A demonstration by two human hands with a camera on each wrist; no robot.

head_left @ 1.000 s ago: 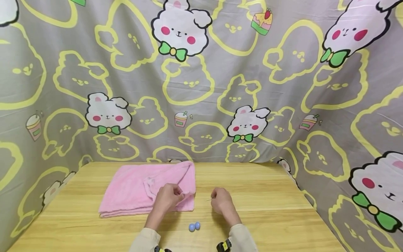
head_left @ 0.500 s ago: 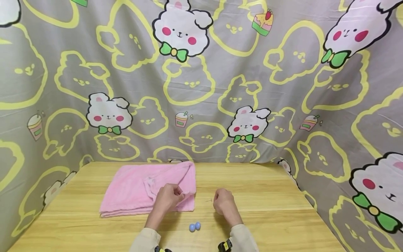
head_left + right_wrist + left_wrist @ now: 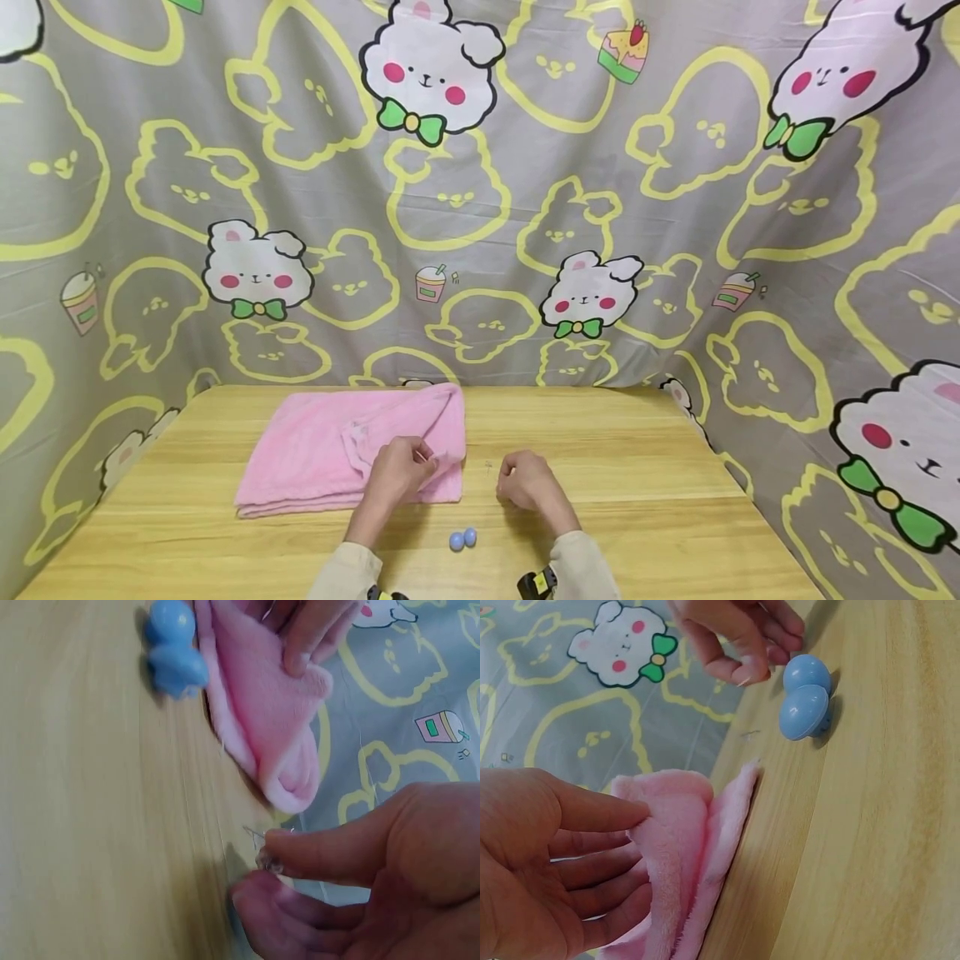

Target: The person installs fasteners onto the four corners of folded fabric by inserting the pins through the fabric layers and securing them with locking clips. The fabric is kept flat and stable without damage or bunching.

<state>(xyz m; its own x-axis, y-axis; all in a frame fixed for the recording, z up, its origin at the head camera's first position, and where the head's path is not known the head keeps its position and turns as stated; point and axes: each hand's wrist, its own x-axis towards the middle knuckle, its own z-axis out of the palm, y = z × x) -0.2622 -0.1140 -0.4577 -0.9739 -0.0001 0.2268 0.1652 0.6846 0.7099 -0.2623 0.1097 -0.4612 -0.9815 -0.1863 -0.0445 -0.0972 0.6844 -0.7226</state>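
Note:
A folded pink towel point(image 3: 300, 450) lies on the left of the table. My left hand point(image 3: 405, 471) pinches its raised right corner between thumb and fingers; the pink cloth point(image 3: 671, 855) bends up at the fingertips. To the right, my right hand point(image 3: 528, 483) is low over the table. In the right wrist view a tiny clear thing point(image 3: 268, 861) shows between that hand's thumb and forefinger, blurred. Thin, clear bits point(image 3: 488, 467) are on the table between the hands, too small to make out.
Two small, glossy blue rounded things point(image 3: 462, 539) touch each other near the front of the wooden table point(image 3: 637, 467). A grey curtain point(image 3: 450, 333) with yellow outlines and white cartoon animals hangs behind and at both sides.
My right hand has shifted right, then back left a little, over the last second. The thin bits in front of it now appear slightly farther back and left. My left hand keeps its grip.

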